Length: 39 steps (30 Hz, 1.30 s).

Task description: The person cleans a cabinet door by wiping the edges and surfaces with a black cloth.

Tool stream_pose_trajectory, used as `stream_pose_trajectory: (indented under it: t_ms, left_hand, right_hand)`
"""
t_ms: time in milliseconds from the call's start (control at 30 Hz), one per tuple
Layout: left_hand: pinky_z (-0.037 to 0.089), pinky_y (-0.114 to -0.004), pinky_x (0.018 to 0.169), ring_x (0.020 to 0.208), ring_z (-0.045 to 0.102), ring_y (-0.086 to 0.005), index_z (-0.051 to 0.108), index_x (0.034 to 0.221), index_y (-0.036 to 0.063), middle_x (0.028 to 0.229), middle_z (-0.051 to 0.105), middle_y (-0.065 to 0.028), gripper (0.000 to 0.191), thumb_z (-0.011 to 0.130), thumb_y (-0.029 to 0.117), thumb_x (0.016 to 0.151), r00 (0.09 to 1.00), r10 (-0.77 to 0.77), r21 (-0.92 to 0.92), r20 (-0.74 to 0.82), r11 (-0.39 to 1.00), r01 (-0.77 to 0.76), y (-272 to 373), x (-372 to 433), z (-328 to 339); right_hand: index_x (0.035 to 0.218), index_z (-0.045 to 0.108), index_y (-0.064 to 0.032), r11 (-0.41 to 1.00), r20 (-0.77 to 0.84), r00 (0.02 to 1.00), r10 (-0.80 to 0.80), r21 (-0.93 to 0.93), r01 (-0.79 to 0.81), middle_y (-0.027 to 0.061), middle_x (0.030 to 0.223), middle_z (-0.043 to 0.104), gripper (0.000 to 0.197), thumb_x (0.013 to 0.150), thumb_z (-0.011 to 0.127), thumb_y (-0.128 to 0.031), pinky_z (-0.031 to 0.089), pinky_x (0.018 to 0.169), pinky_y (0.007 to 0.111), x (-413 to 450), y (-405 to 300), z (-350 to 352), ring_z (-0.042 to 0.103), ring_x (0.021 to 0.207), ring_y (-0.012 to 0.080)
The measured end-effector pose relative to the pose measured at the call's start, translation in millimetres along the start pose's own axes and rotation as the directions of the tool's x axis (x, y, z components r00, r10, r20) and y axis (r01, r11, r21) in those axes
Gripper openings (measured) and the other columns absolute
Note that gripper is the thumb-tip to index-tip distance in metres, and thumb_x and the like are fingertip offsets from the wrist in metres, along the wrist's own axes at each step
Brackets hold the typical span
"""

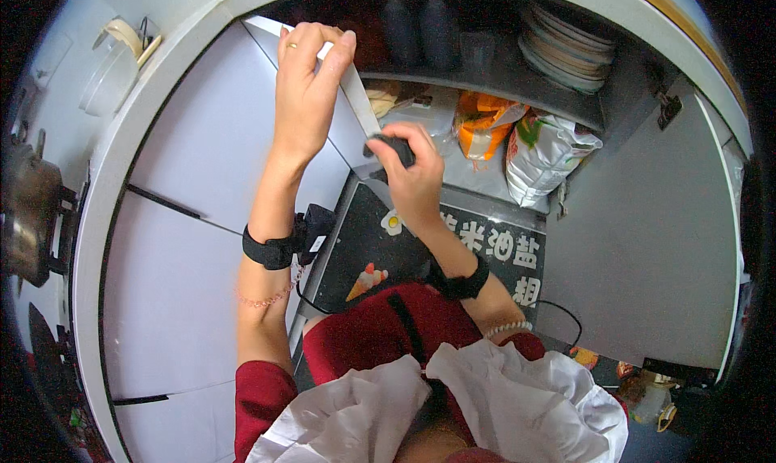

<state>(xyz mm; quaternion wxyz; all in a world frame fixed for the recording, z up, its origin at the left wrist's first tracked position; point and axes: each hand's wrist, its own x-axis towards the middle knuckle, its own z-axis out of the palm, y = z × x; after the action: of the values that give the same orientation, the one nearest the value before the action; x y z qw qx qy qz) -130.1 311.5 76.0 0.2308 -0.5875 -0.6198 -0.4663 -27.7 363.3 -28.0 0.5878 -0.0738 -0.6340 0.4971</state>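
My left hand (309,81) grips the top of a white cabinet door's edge (359,99), its thumb and fingers over the rim. Lower on that same edge, my right hand (415,172) holds a dark, blurred object (394,151), perhaps a cloth or sponge, against the door. Behind the hands is the open cabinet. Its upper shelf (485,84) carries a stack of plates (567,51), a clear glass (478,49) and dark bottles (418,29). Below stand an orange bag (482,123) and a white-silver bag (542,157).
The other cabinet door (642,233) stands open at the right. A dark printed mat (388,251) covers the floor. White cabinet fronts (176,293) fill the left, below a pale countertop rim (91,233). A metal pot (33,214) is at the far left; jars (652,396) sit lower right.
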Motion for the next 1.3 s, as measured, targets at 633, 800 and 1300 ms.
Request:
stream_pose_trajectory:
  t_ms: [633,800,1300]
  left_hand:
    - [0.023,-0.039,0.095,0.081,0.045,-0.0244,0.051,0.074,0.0012,0.074,0.049,-0.0077,0.022,0.05,0.022,0.083,0.999,0.014,-0.007,-0.03,1.0,-0.015,0.6,-1.3,1.0]
    - [0.022,-0.038,0.095,0.078,0.044,-0.0232,0.05,0.073,0.0018,0.074,0.049,-0.0077,0.023,0.051,0.022,0.083,0.999,-0.039,-0.01,-0.003,0.999,0.039,4.0,-2.3,-1.8]
    - [0.032,-0.029,0.087,0.086,0.048,-0.0189,0.054,0.078,0.001,0.086,0.057,-0.0064,0.019,0.051,0.019,0.083,0.995,-0.1,-0.164,0.029,0.981,0.103,-0.9,-9.0,-12.9]
  right_hand:
    - [0.08,0.056,0.0004,0.975,-0.112,0.97,-0.215,0.026,0.22,0.0112,0.077,0.056,0.016,0.068,0.067,-0.001,0.043,0.063,0.031,35.8,-16.7,15.6,0.055,0.069,0.0246]
    - [0.078,0.056,0.0013,0.998,0.037,0.999,-0.027,-0.053,0.029,0.0107,0.08,0.058,0.016,0.067,0.068,-0.001,0.045,0.07,0.029,-1.1,-3.4,-0.1,0.058,0.077,0.0229]
    - [0.083,0.056,0.0001,0.988,0.127,0.981,0.146,-0.074,-0.137,0.0084,0.081,0.058,0.016,0.072,0.067,-0.007,0.043,0.067,0.026,-46.5,39.5,-24.0,0.055,0.074,0.0177]
